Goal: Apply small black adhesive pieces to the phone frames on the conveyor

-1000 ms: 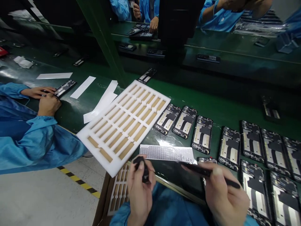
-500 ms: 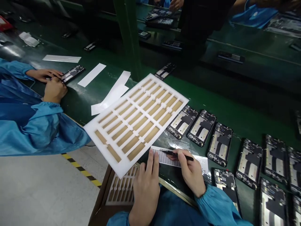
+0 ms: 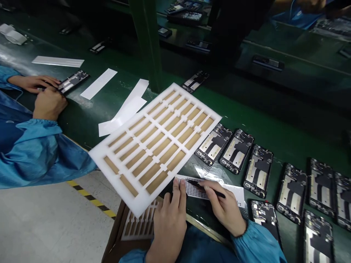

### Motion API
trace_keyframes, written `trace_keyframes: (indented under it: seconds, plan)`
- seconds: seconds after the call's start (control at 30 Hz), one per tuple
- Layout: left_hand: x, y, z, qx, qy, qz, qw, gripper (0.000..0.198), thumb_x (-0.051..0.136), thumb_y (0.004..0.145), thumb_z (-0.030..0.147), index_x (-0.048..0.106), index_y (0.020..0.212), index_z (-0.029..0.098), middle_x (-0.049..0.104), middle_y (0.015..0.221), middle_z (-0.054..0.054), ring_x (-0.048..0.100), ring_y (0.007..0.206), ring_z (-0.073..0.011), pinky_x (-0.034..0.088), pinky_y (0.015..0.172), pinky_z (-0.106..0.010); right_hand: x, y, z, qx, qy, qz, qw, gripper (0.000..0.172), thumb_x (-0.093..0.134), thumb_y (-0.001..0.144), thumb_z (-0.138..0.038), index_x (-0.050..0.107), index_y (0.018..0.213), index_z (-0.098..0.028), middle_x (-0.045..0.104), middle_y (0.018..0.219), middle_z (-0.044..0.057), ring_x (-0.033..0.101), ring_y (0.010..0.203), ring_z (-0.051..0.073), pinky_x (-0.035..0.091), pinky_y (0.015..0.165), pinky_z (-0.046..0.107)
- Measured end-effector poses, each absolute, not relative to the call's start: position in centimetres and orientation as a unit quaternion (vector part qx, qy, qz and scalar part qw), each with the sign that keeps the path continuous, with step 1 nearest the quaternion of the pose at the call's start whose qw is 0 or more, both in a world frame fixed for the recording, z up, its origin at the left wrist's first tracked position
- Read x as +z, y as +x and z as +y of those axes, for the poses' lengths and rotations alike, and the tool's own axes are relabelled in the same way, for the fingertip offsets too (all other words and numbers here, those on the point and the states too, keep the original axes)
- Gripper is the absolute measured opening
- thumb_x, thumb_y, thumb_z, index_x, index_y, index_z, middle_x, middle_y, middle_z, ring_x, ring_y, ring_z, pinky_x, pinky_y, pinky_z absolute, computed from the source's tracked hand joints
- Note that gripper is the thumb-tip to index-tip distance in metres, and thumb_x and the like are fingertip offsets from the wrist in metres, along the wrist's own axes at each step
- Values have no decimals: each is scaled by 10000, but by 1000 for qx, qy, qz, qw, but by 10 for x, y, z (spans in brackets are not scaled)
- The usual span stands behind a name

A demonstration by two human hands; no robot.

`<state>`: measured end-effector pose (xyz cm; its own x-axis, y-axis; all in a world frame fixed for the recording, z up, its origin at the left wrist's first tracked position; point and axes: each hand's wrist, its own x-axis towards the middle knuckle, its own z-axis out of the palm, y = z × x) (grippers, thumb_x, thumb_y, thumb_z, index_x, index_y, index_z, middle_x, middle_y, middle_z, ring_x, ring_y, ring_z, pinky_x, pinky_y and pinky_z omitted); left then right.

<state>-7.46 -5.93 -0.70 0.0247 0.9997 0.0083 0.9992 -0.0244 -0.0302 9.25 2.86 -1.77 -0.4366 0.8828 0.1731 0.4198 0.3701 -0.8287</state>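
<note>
A white sheet dotted with rows of small black stickers [image 3: 196,190] lies on the green bench near the front edge. Fingertips of my left hand [image 3: 170,215] rest on its left end, the fingers stretched out. My right hand [image 3: 223,206] pinches black tweezers [image 3: 215,190], whose tips point left at the dots on the sheet. Left of the sheet, a white foam tray [image 3: 131,206] with slotted openings juts over the bench edge. Behind the sheet lies a clear dotted film [image 3: 208,171], partly covered by opened phones [image 3: 214,144].
Several opened phones [image 3: 257,170] spread to the right. White paper strips [image 3: 128,104] lie behind the tray. At left, a co-worker's hands [image 3: 51,102] touch another phone [image 3: 72,82]. A green post [image 3: 146,44] rises at the back. Below the edge stands a box [image 3: 115,233] with another slotted tray.
The view has shifted slightly, so the co-worker and paper strips appear further left. My right hand and the tweezers have moved slightly relative to the sheet. My left hand still rests on it.
</note>
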Motion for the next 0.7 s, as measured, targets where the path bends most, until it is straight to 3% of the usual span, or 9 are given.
trace_keyframes:
  seconds: [0.3,0.4,0.53,0.7]
  plan:
    - [-12,-78,-61,-1,-724,-690,6,729,529,761,-76,519,1464,119,607,1450,-111,668,876,-201,574,599,-285,-1,90,60,427,-401,-772,246,223,486,1039,-221,692,1119,-195,781,1091,76,754,983,170,592,866,246]
    - [-13,-78,-60,0,-719,-695,-5,727,529,770,-70,516,1468,135,590,1470,-102,671,884,-202,574,596,-283,-1,81,56,411,-383,-783,267,263,495,1027,-182,683,1209,-212,775,1125,74,741,1047,192,591,914,295]
    - [-13,-81,-61,-4,-712,-702,-21,735,518,772,-64,507,1476,148,595,1467,-78,682,901,-221,577,598,-293,8,87,37,383,-340,-786,346,373,491,993,-119,655,1302,-247,777,1073,77,748,952,221,620,815,343]
    - [-8,-82,-64,-107,-690,-715,11,676,516,890,-13,405,1535,159,569,1487,-99,659,1112,-247,580,722,-286,12,176,12,255,-585,-638,431,255,523,1019,-247,775,1054,-247,802,991,67,773,862,238,641,735,331]
